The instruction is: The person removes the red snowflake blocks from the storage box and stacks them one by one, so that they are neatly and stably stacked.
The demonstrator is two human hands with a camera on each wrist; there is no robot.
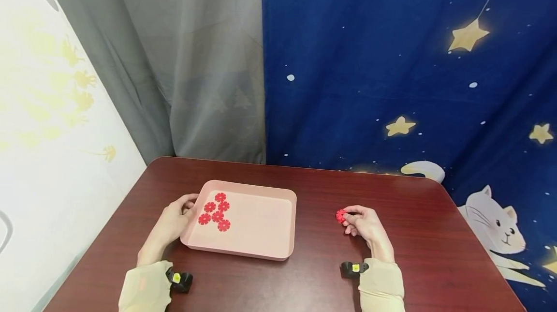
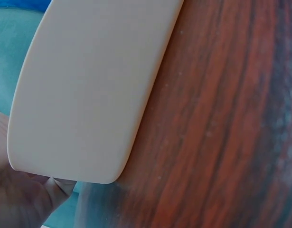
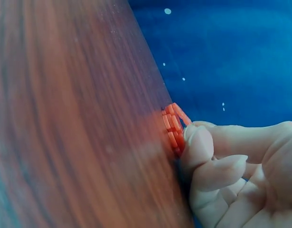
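A shallow pink tray (image 1: pixel 261 215) lies on the table, with several flat red flower-shaped notched discs (image 1: pixel 217 216) in its left part. My left hand (image 1: pixel 174 217) holds the tray's left end with bent fingers; the left wrist view shows the tray's pale side wall (image 2: pixel 84 95) and part of the hand (image 2: pixel 27 199) against its end. Right of the tray, my right hand (image 1: pixel 364 225) pinches red notched discs (image 3: pixel 173 128) between thumb and fingers. They look stacked or joined in the right wrist view, low over the table or touching it; I cannot tell which.
The dark red wooden table (image 1: pixel 322 278) has rounded far corners. Behind it hang a grey curtain (image 1: pixel 217 70) and a blue curtain (image 1: pixel 339 70) with stars and a cat. A black wrist camera (image 1: pixel 180 281) sits by the left cuff, another (image 1: pixel 353 269) by the right.
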